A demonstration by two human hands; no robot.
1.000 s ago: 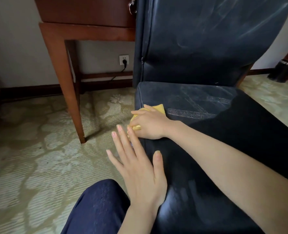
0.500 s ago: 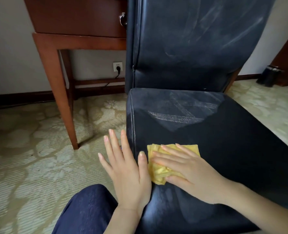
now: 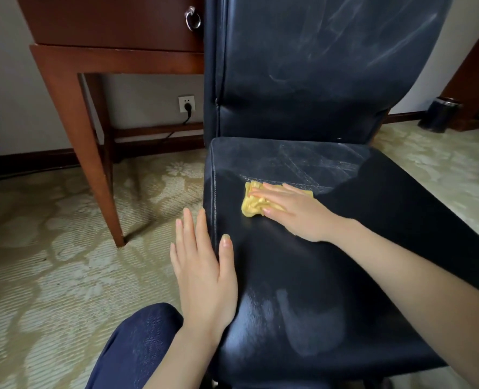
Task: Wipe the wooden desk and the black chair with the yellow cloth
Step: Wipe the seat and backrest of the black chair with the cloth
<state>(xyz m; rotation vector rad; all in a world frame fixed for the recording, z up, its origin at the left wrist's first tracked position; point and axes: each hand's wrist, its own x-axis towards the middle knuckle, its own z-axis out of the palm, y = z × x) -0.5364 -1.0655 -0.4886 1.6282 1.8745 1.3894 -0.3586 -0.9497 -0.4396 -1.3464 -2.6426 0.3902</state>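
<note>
The black chair [image 3: 344,248] fills the middle and right of the view, its leather seat and backrest streaked with dust. My right hand [image 3: 297,211] lies flat on the crumpled yellow cloth [image 3: 253,204], pressing it onto the seat near its left side. My left hand [image 3: 204,273] rests with fingers spread over the seat's left front edge, thumb on top, holding nothing. The wooden desk [image 3: 98,54] stands behind and left of the chair; only its drawer front, apron and leg show.
Patterned beige carpet [image 3: 50,262] covers the floor. A wall socket [image 3: 187,103] with a black plug sits under the desk. A dark bin [image 3: 440,113] stands at the far right by wooden furniture. My knee [image 3: 137,349] in dark blue trousers is at the bottom.
My right hand first pulled the cloth from the seat's left edge toward me, then pushed it back away across the seat. The left hand stayed on the seat's front left edge.
</note>
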